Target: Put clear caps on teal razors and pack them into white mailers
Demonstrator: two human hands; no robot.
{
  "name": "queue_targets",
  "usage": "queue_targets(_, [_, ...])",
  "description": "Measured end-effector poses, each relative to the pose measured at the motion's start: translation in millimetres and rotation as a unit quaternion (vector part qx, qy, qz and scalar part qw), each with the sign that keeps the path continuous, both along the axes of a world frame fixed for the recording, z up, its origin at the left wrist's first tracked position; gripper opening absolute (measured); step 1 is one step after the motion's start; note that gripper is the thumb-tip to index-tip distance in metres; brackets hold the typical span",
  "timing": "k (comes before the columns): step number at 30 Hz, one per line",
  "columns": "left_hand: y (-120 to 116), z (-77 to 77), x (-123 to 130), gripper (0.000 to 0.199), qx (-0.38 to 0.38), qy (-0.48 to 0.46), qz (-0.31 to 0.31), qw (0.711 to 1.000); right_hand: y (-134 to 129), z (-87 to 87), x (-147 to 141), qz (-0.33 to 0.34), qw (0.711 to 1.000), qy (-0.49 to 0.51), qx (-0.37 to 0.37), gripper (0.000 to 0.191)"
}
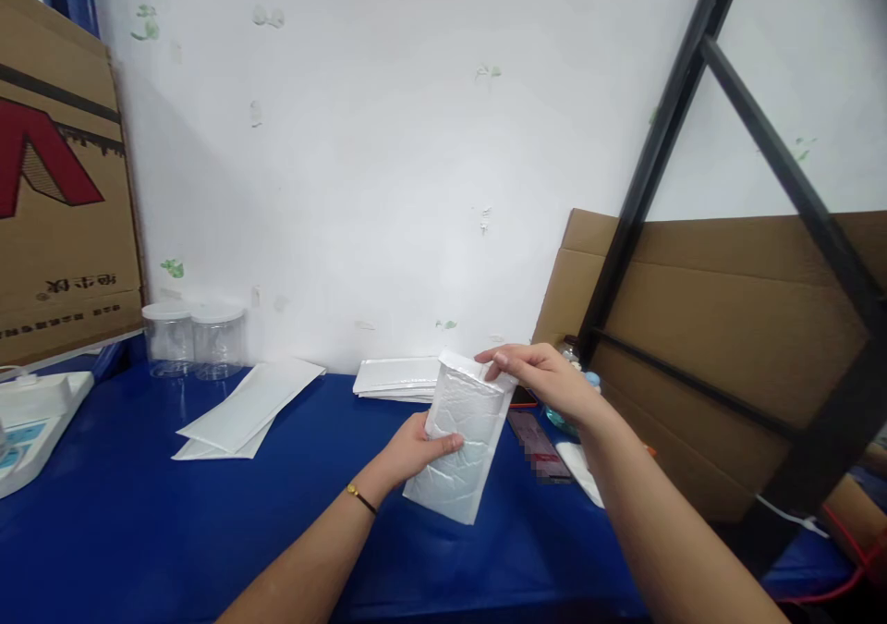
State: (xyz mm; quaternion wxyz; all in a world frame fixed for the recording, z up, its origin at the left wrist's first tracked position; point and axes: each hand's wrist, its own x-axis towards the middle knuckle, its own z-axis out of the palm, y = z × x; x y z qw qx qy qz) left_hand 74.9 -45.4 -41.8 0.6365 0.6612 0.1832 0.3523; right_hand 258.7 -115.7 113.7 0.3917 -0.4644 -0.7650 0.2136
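Observation:
A white padded envelope [467, 421] is held tilted above the blue table. My left hand [422, 448] grips its lower left side, the thumb lying across the front and the fingers hidden behind. At the envelope's top right corner, my right hand [530, 370] has its thumb and fingertips at the upper edge, pinching it. Behind the held envelope lies a small stack of white envelopes [394, 376] near the wall. More white envelopes [253, 404] lie overlapping on the table to the left.
Two clear jars with white lids [217, 339] stand at the back left, beside a large printed carton [62, 189]. A white tray [59, 421] is at the left edge. On the right are a phone-like item [539, 446], a bottle, cardboard [727, 356] and a black metal frame [651, 162].

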Motion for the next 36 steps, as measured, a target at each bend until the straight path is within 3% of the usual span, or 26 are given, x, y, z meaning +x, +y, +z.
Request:
queue_targets(4, [0,12.2,-14,0.044,0.026,0.066,-0.047,0.996,12,-13.5,12,0.005,0.992,0.018,-0.122,0.024])
queue_targets(9, [28,7.8,-54,0.05,0.046,0.161,-0.078,0.983,36,-71.2,29,-0.127,0.98,0.115,-0.098,0.024])
queue_targets(12, [60,-4.0,-83,0.046,0.021,0.202,0.021,0.979,54,-115.2,35,-0.167,0.964,0.184,-0.093,0.026])
queue_targets(14, [80,-8.2,-98,0.04,0.056,0.182,0.117,0.975,66,-138.7,35,-0.135,0.962,0.222,-0.088,0.033])
queue_targets(16, [93,-9.5,-109,0.028,0.123,0.164,0.19,0.96,80,-155.5,33,-0.102,0.971,0.209,-0.06,0.027])
queue_targets(20, [99,-17.1,-119,0.01,0.228,0.169,0.23,0.931,100,-176.2,23,-0.091,0.989,0.111,0.039,0.003])
queue_targets(23, [94,-26.9,-122,0.005,0.235,0.166,0.21,0.934,108,-182.6,19,-0.081,0.99,0.088,0.073,0.009])
queue_targets(26, [97,-24.3,-120,0.005,0.246,0.158,0.213,0.932,118,-173.1,21,-0.098,0.985,0.093,0.106,0.011])
queue_targets(32, [140,-0.9,-98,0.025,0.35,0.187,0.323,0.859,174,-139.2,31,-0.125,0.978,-0.032,0.165,0.029])
queue_targets(36, [164,-15.7,-83,0.046,0.355,0.272,0.302,0.842,203,-145.2,35,-0.138,0.972,-0.163,0.1,0.043])
